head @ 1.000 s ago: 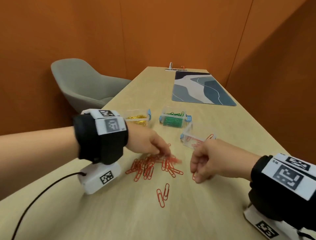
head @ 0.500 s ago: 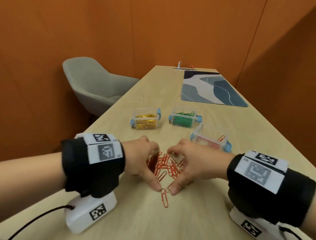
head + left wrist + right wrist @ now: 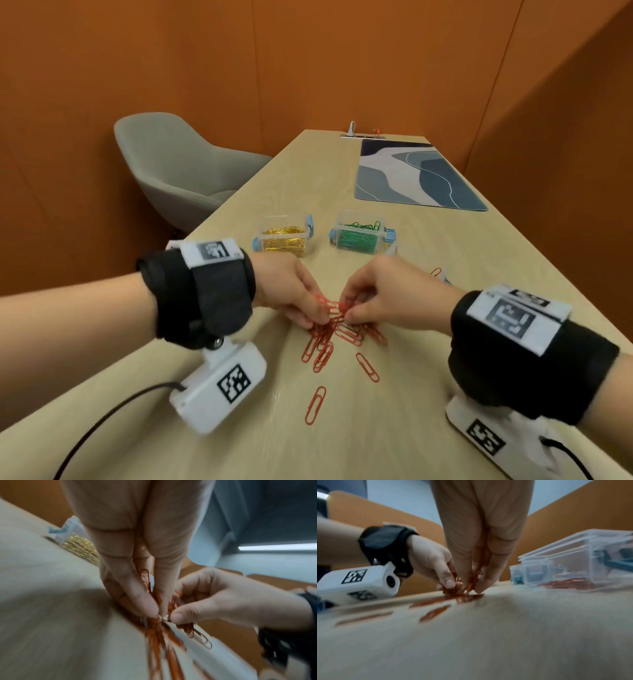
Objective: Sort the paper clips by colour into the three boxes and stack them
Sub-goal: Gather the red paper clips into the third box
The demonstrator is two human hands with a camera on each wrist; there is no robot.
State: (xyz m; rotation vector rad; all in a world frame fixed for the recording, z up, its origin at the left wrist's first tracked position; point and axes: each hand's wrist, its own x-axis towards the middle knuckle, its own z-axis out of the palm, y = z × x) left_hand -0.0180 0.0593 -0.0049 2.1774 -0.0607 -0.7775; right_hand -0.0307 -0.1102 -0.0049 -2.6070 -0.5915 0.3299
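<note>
Lying in a loose heap at the table's near centre, the red paper clips (image 3: 329, 329) are being gathered from both sides: the left hand (image 3: 291, 294) pinches a bunch at the heap's 9 o'clock edge, and the right hand (image 3: 383, 298) pinches more at its 3 o'clock edge, thumbs and fingertips closed on the wire. Several stray clips (image 3: 315, 404) lie toward 6 o'clock, outside either grasp. At 12 o'clock stand the gold clip box (image 3: 284, 236) and green clip box (image 3: 359, 236), both well filled; the clear box with red clips (image 3: 576, 566) sits at 2 o'clock, just beyond the right hand. Tangled clips could slip and scatter during the lift, since only fingertips hold them, and the strays risk being missed.
</note>
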